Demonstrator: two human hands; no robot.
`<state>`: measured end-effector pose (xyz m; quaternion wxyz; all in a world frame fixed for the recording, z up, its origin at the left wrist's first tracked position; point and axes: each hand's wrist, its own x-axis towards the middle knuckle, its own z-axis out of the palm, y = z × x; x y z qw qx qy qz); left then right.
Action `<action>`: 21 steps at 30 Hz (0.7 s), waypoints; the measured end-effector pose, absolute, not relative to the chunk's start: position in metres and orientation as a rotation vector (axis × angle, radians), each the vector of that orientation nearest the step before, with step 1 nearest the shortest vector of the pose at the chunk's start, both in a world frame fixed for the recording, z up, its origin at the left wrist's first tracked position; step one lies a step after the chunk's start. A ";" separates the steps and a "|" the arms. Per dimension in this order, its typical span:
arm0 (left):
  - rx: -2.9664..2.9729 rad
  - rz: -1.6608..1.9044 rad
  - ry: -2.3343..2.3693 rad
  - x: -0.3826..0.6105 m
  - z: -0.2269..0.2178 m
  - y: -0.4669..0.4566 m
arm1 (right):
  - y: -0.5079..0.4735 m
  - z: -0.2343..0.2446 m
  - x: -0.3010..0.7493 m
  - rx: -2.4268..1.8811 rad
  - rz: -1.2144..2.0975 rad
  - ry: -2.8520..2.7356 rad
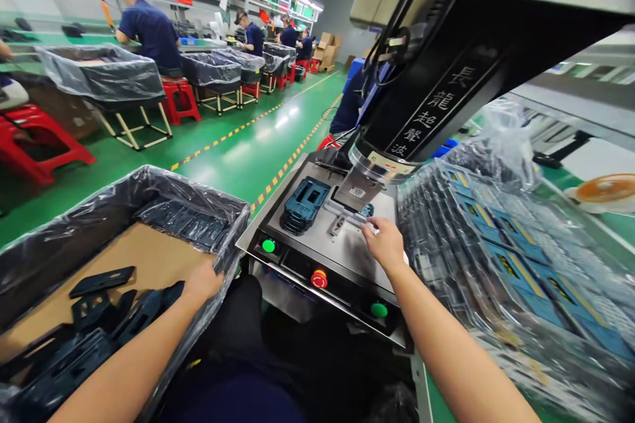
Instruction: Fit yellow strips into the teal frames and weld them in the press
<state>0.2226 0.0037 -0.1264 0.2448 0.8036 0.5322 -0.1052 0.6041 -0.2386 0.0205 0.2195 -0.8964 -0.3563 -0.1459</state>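
My right hand (385, 242) is at the ultrasonic welding machine, thumb and fingers drawn together at the edge of the fixture under the metal welding horn (354, 190). A little of a teal plastic part (367, 210) shows just beyond the fingertips; whether they grip it is hidden. My left hand (203, 283) is at the right wall of the plastic-lined bin (233, 221), its fingers blurred and mostly out of sight. On the machine's steel plate, left of the horn, sits a small stack of teal plastic housings (303, 205).
Dark plastic parts (99, 310) lie on cardboard in the bin. A red emergency button (319, 279) sits between two green buttons (268, 246) on the front panel. Stacked clear trays of teal parts (516, 264) stand to the right. Co-workers (149, 33) sit along the far benches.
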 end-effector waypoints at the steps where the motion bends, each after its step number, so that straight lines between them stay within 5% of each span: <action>1: 2.193 -0.291 1.451 0.223 -0.126 0.004 | -0.233 0.020 0.610 -2.522 -0.404 -0.983; 21: 2.082 -0.256 1.446 0.228 -0.086 -0.005 | -0.193 0.043 0.606 -2.606 -0.298 -1.121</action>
